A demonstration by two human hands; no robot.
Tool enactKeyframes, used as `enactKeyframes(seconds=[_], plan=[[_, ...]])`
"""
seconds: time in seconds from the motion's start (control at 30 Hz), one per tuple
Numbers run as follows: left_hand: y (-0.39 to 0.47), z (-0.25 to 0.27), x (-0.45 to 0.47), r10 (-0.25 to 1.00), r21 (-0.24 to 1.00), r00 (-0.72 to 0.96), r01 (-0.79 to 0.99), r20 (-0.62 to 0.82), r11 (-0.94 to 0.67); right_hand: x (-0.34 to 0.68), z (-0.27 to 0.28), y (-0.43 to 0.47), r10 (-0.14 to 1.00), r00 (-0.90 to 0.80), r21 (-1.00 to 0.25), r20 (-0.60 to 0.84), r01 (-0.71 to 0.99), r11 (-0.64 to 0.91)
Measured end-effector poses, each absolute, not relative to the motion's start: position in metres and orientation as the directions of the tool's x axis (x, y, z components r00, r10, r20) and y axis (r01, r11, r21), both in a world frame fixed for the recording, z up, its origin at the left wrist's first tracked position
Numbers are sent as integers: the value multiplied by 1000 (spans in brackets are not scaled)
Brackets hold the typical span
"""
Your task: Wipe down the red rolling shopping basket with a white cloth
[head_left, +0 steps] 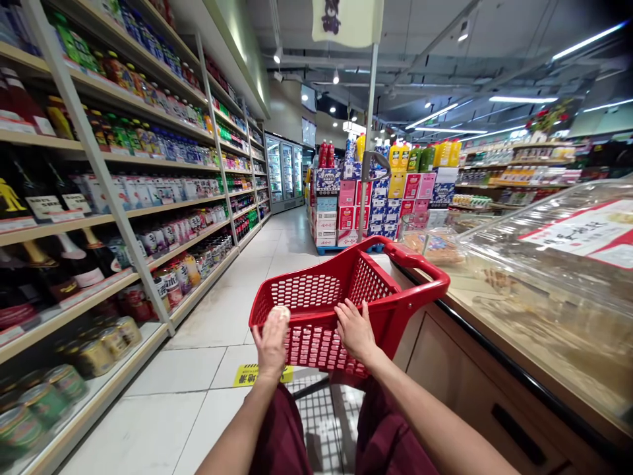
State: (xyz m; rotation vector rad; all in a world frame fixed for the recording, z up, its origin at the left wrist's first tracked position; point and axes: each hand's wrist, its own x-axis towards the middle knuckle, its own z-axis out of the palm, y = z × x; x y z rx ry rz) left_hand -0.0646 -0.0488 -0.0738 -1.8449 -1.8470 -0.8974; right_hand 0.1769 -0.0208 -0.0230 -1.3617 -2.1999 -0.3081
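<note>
A red plastic shopping cart with perforated sides stands crosswise in front of me. My left hand is at its near left corner, fingers closed over a small pale cloth or pad; its exact kind is hard to make out. Part of the pad shows past my fingertips, at the basket's upper edge. Against the near side and rim lies my right hand, fingers apart, holding nothing. The cart's handle points to the right. I see nothing in the visible part of the basket.
Drink shelves line the left side. On the right runs a counter with clear plastic covers. Stacked boxes with bottles stand ahead, behind a metal pole. A yellow floor sticker lies beneath the cart.
</note>
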Motion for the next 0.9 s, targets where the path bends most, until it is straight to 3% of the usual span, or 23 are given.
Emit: enactKeyframes(seconds=[0.07,0.1,0.23,0.27,0.37,0.43,0.57,0.73,0.9], plan=[[-49,-72,-58,750,114,48,980,660,-163,178,-24,-21,752,-374,-66,542,874,482],[-49,-71,-57,747,134,15,981,665,-140,179,-24,-21,747,-391,-62,538,865,497],[-50,-68,-63,685,306,-297,945,665,113,178,-24,-21,747,-392,-77,537,859,506],[-50,-67,-62,698,284,-261,955,667,86,178,-24,-21,753,-375,-83,540,867,491],[-51,-67,-52,747,101,60,981,662,-168,178,-25,-21,759,-356,-77,545,880,468],[-50,-66,-47,731,81,86,978,677,-190,179,-24,-22,753,-384,-52,535,874,482],[-46,-66,-44,700,236,-148,971,699,-30,168,-18,-26,747,-383,-56,543,871,488],[-50,-57,-37,820,268,-6,947,573,-180,110,-18,-36,659,-573,-84,488,720,688],[-79,-39,-68,875,391,-86,912,476,-124,53,-29,-27,732,-514,-162,447,758,632]])
